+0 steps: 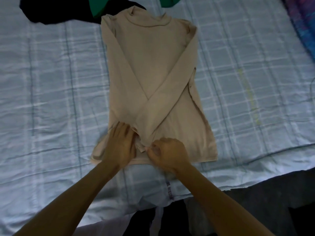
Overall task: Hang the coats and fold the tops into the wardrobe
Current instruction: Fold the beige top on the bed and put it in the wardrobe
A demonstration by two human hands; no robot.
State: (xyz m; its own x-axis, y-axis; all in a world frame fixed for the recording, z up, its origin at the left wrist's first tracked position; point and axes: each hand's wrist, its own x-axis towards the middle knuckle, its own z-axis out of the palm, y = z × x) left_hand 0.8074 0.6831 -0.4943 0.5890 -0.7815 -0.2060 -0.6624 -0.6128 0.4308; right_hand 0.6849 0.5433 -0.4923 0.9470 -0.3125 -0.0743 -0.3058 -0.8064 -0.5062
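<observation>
Low in the frame's centre, the right hand [167, 153] has a clenched grip, fingers curled and pinching the cuff of a folded-in sleeve, while the left hand [120, 147] just beside it lies released, fingers straight, pressing flat on the hem area of the beige long-sleeved high-neck knit top [153, 65]. That top lies flat mid-frame on the pale blue checked bedsheet [51, 82], sleeves crossed over its body, with bare sheet wide on both sides. Farther off, at the upper left, a black garment [51, 11] and a green garment [98, 5] touch its shoulder.

Left hand [120, 147] flat, fingers straight; right hand [167, 153] curled, pinching
</observation>
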